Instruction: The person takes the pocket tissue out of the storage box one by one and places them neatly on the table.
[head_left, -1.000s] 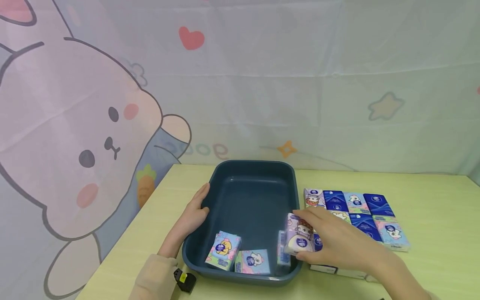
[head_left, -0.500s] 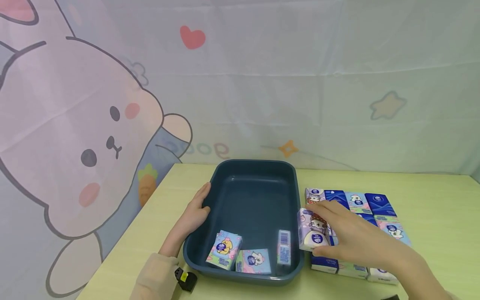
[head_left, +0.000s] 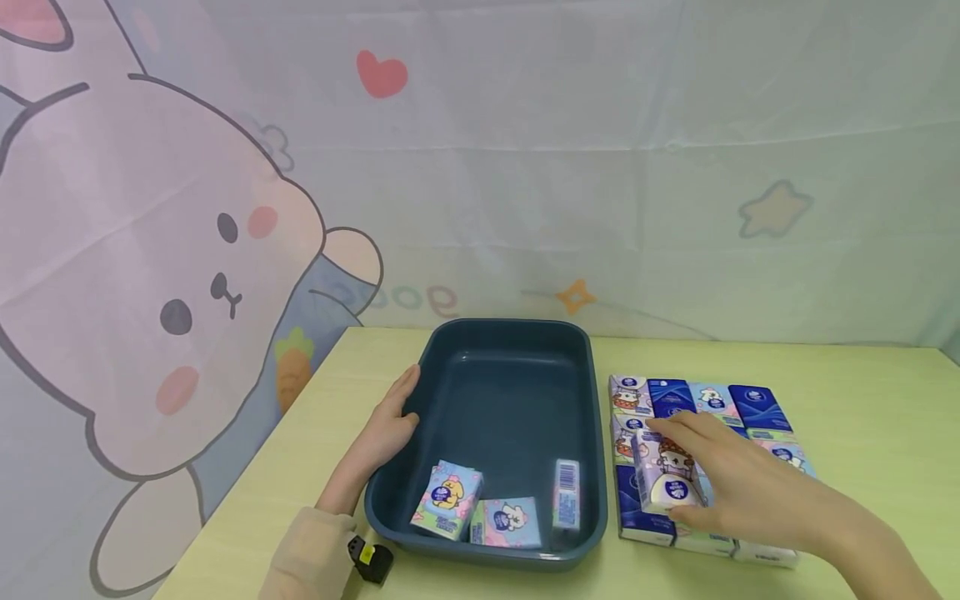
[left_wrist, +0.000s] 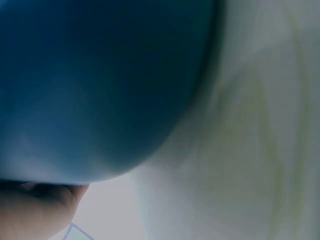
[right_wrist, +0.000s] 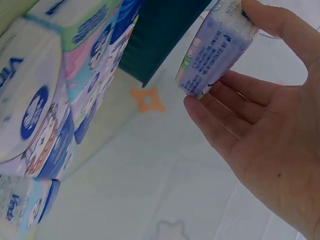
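Note:
My right hand (head_left: 738,492) pinches a lilac pack of tissues (head_left: 666,473) between thumb and fingers, above the left part of a block of packs. In the right wrist view the held tissue pack (right_wrist: 212,55) shows its printed narrow side, with fingertips on its edges. My left hand (head_left: 388,429) rests along the left outer side of a dark blue bin (head_left: 510,400), fingers extended and thumb near the rim. Inside the bin's near end lie a yellow-figure pack (head_left: 447,500), a light blue pack (head_left: 507,523) and a pack on its edge (head_left: 567,494).
Right of the bin stands a tight block of several tissue packs (head_left: 757,408), blue and patterned, partly hidden by my right hand. A small black object with a yellow mark (head_left: 371,560) lies by my left sleeve. Behind the table (head_left: 870,417) hangs a cartoon-printed cloth (head_left: 525,167).
Holding the lilac tissue pack, my right hand has moved right, from the bin's right rim to over the block of packs. The left hand and the bin stay in place.

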